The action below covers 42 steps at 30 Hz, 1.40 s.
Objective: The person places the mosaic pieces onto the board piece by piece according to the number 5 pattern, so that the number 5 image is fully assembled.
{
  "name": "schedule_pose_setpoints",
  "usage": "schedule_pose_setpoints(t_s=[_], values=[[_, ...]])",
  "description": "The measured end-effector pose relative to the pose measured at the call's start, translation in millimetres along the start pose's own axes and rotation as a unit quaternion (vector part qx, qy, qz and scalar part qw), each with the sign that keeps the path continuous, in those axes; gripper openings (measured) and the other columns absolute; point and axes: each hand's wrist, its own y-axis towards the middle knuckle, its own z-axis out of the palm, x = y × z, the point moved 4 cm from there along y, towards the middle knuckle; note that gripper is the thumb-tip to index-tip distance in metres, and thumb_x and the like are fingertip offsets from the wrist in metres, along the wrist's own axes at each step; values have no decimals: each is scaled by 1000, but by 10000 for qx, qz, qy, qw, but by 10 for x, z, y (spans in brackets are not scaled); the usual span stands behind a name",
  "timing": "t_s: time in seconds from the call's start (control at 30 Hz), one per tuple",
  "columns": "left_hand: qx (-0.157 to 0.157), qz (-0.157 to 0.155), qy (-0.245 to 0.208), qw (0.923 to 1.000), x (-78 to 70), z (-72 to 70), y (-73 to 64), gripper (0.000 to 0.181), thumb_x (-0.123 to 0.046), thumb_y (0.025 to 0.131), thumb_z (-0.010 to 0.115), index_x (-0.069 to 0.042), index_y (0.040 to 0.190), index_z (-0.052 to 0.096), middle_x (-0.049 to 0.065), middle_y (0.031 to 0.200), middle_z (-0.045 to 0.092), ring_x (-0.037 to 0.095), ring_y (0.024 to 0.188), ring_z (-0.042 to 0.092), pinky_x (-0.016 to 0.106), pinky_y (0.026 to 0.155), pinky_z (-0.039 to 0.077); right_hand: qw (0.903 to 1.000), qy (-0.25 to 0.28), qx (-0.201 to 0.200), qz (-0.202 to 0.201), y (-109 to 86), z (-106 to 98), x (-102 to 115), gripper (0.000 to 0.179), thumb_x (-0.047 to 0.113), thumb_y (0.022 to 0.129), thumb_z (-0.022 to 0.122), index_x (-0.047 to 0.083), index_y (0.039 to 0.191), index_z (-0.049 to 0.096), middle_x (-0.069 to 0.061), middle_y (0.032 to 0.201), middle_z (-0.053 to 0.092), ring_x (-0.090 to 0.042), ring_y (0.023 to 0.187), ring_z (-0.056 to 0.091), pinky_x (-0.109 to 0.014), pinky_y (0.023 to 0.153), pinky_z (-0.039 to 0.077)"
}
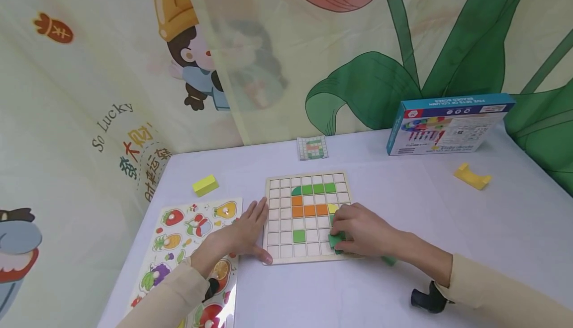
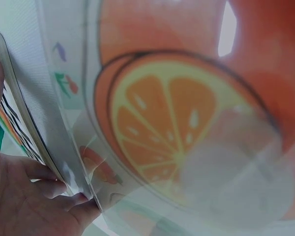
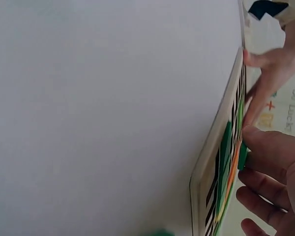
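Observation:
A wooden grid board (image 1: 274, 226) lies on the white table. My left hand (image 1: 245, 232) rests along its left edge with fingers extended and thumb near the lower corner; the left wrist view also catches that hand (image 2: 34, 199). Over the board's lower right, my right hand (image 1: 364, 228) pinches a small green tile (image 3: 243, 156) between thumb and fingers. Whether the tile touches the board, I cannot tell. Orange tiles (image 1: 309, 210), a row of green tiles (image 1: 318, 188), a single green square (image 1: 299, 236) and a yellow tile (image 1: 333, 208) sit on the grid. The right hand partly hides other green pieces.
Left of the board lies a fruit-picture sheet (image 1: 193, 254), with a yellow block (image 1: 205, 185) behind it. A small pattern card (image 1: 312, 148) is at the back. Rightward are a box (image 1: 447, 126) and a yellow curved piece (image 1: 472, 176). A green piece (image 1: 389, 260) lies under the right wrist.

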Motion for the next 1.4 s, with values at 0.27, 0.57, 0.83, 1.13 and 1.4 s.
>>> schedule_pose_setpoints(t_s=[0.27, 0.57, 0.83, 1.13, 1.4], values=[[0, -16, 56, 10000, 5, 7, 19, 127, -56, 67, 81, 0, 155, 7, 13, 164, -4, 37, 151, -2, 52, 119, 23, 9994, -104, -5, -326, 72, 152, 121, 21, 32, 74, 83, 20, 90, 78, 10, 87, 63, -8, 88, 54, -34, 88, 48], [4, -68, 23, 10000, 24, 1, 0, 127, -55, 67, 81, -2, 155, 6, 12, 165, -6, 36, 151, -3, 50, 120, 21, 9997, -101, 67, -224, 79, 165, 145, 22, 36, 74, 83, 23, 91, 79, 12, 86, 63, -9, 90, 55, -35, 89, 47], [-13, -20, -20, 10000, 20, 7, 3, 128, -55, 67, 81, 0, 155, 6, 13, 164, -4, 37, 151, -2, 51, 120, 21, 9997, -162, 196, 32, 63, 142, 131, 20, 34, 73, 84, 22, 88, 78, 12, 86, 61, -10, 91, 53, -37, 89, 46], [1, -58, -4, 10000, 8, 0, -3, 127, -55, 68, 81, -1, 155, 7, 13, 164, -5, 37, 151, -2, 51, 120, 21, 9991, -56, 164, 396, -98, -140, -123, 9, 25, 75, 83, 25, 81, 77, 12, 91, 65, -9, 94, 54, -37, 88, 47], [-6, -46, -57, 10000, -5, -4, -10, 128, -55, 67, 81, 0, 155, 7, 13, 164, -5, 37, 151, -2, 52, 120, 22, 9891, 372, 991, 1028, -484, -284, -472, 19, 26, 75, 83, 31, 92, 76, 16, 98, 62, -7, 94, 54, -28, 82, 54]])
